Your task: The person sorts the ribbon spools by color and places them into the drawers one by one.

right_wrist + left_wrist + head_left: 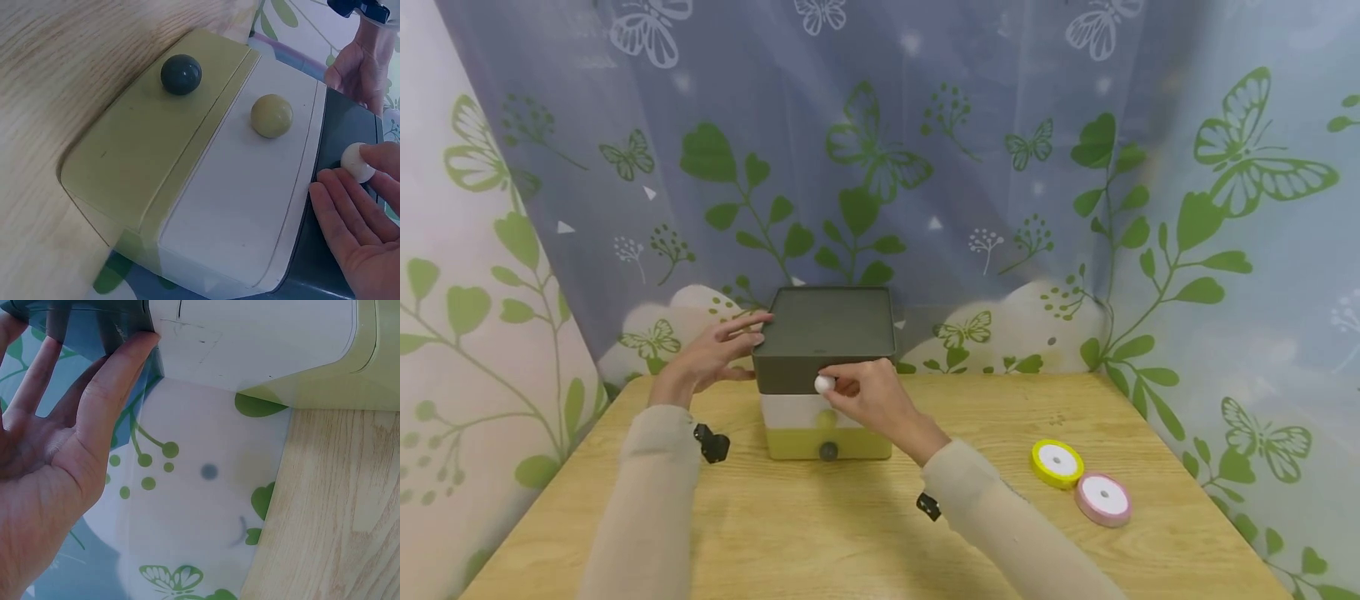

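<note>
"While your right hand (880, 402) pinched the white knob (824, 384), how far had you got?"

"Barely begun, by my reading — all three drawers (797, 410) of the box (823, 323) sat closed, with opening one left undone. The yellow spool (1067, 467) and the pink spool (1103, 505) lay outside, on the table (850, 533)."

"And your left hand (713, 357)?"

"Its fingers were spread — tips touching the box's dark upper side."

In the wrist views, edges crop both hands (59, 453) (372, 247) and the box (231, 200); a thumb (384, 158) partly covers the white knob (353, 164)
</note>
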`<state>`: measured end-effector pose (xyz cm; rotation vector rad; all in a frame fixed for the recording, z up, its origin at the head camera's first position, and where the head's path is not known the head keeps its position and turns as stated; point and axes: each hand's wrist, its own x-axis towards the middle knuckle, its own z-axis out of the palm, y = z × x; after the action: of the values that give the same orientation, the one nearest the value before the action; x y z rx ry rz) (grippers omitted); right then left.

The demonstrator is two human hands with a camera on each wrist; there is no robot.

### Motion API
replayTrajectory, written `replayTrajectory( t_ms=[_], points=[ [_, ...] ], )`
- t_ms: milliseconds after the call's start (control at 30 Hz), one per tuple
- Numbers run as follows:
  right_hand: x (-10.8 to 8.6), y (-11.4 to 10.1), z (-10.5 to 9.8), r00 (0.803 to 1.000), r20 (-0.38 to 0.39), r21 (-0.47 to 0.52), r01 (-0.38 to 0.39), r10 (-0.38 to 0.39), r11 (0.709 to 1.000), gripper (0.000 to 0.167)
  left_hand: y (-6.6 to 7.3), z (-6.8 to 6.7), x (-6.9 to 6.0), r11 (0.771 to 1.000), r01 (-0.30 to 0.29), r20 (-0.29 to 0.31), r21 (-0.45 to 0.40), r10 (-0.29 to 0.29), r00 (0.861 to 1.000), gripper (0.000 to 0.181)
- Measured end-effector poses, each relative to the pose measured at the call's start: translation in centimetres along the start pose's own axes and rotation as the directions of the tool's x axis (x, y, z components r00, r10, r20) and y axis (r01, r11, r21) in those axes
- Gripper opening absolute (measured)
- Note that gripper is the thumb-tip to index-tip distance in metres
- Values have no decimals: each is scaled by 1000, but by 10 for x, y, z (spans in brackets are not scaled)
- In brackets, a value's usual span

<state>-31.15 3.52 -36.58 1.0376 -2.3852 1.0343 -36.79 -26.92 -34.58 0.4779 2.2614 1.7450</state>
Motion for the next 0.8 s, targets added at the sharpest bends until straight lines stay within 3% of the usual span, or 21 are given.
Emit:
replayTrajectory(
  t_ms=[133, 400, 567, 800],
  points=[
    [-8, 3, 3, 1000, -26, 61, 10, -9, 998, 27, -2, 0, -1, 1000, -3, 4, -18, 4, 1000, 64],
    [-22, 6, 11, 990, -128, 158, -45, 66, 986, 18, 1, -3, 1, 1000, -14, 7, -3, 14, 1000, 62],
    [-26, 9, 17, 989, -48, 141, -133, 141, 981, 16, 2, -3, 1, 1000, -10, 8, -12, 10, 1000, 62],
    [-31, 18, 29, 969, 98, 102, -237, 227, 966, 26, 1, -2, 1, 1000, -5, 9, -14, 6, 1000, 62]
  ],
)
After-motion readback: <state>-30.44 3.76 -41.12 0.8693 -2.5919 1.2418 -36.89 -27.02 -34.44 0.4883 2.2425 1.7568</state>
